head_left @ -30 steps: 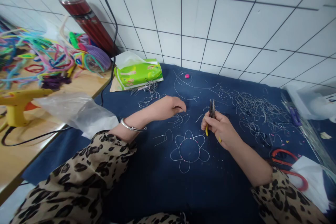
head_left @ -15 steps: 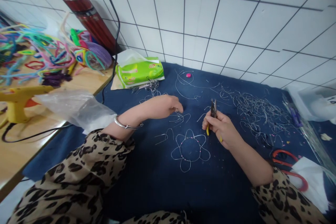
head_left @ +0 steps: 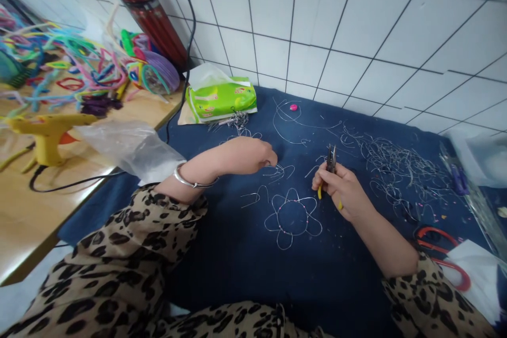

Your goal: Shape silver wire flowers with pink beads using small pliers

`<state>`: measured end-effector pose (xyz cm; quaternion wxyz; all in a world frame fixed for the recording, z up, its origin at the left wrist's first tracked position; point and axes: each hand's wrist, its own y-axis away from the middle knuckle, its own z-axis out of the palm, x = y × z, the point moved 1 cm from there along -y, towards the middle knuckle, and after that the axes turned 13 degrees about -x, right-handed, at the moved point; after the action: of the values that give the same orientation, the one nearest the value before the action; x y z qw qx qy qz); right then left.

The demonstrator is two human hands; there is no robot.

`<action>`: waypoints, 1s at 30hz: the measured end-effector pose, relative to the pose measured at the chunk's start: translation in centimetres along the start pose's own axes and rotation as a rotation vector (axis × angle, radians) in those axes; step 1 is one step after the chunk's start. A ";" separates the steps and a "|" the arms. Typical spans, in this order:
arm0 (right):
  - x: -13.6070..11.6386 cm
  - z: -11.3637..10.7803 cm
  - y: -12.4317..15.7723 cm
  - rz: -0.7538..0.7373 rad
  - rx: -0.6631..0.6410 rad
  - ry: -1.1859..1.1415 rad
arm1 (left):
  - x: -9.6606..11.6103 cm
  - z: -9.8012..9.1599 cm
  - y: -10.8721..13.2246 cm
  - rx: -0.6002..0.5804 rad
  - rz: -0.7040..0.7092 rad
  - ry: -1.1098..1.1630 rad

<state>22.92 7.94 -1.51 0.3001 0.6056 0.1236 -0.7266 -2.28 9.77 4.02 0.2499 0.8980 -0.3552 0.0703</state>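
One white tiled wall [head_left: 312, 5], ruled with dark lines, fills the upper part of the view. Below it spreads a dark blue tabletop [head_left: 233, 269], with a pale wooden tabletop [head_left: 63, 198] at the left. Two leopard-print sleeves [head_left: 103, 269] reach in from the lower edge. A heap of fuzzy coloured stems [head_left: 79, 63] covers the back of the wooden surface, and a tangle of thin silvery wire [head_left: 407, 163] lies on the right part of the blue one. A red flask [head_left: 160, 26] is near the wall, behind the stems. A crumpled clear bag [head_left: 127, 148] lies across the edge where the two surfaces meet. A green tissue pack [head_left: 224, 101] sits at the back left of the blue cover, and a yellow glue gun [head_left: 47, 137] lies on the wood beside the bag.

The right hand [head_left: 343, 190] has its fingers clamped on yellow-handled pliers [head_left: 331, 161], whose dark jaws point away from the person. The left hand [head_left: 255, 154] has its fingers bent down over small wire pieces [head_left: 280, 171]; I cannot tell whether they pinch one. Between the hands, nearer the person, a wire flower [head_left: 293, 200] lies flat on the blue tabletop, its looped petals set around a ring with tiny pink beads. A silver bangle [head_left: 186, 179] circles the left wrist. One bent wire [head_left: 258, 196] lies just left of the flower. Smallest is a bright pink piece [head_left: 293, 108] at the back, among loose wire loops.
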 end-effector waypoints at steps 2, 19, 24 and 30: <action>0.0 0.0 0.0 0.003 0.003 0.003 | 0.4 0.3 1.1 -0.013 0.026 0.020; 0.3 -0.2 0.2 -0.012 -0.014 -0.010 | 0.5 4.6 1.4 -0.005 0.113 0.162; 0.5 -0.4 0.2 -0.026 -0.031 -0.029 | 0.7 3.2 1.6 -0.072 0.084 0.089; 0.6 -0.5 0.2 -0.020 -0.038 -0.026 | 2.1 0.9 1.7 0.071 -0.016 0.020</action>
<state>23.34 7.89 -2.13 0.3059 0.5890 0.1394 -0.7349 -1.90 6.94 4.55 0.2219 0.9085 -0.3426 0.0897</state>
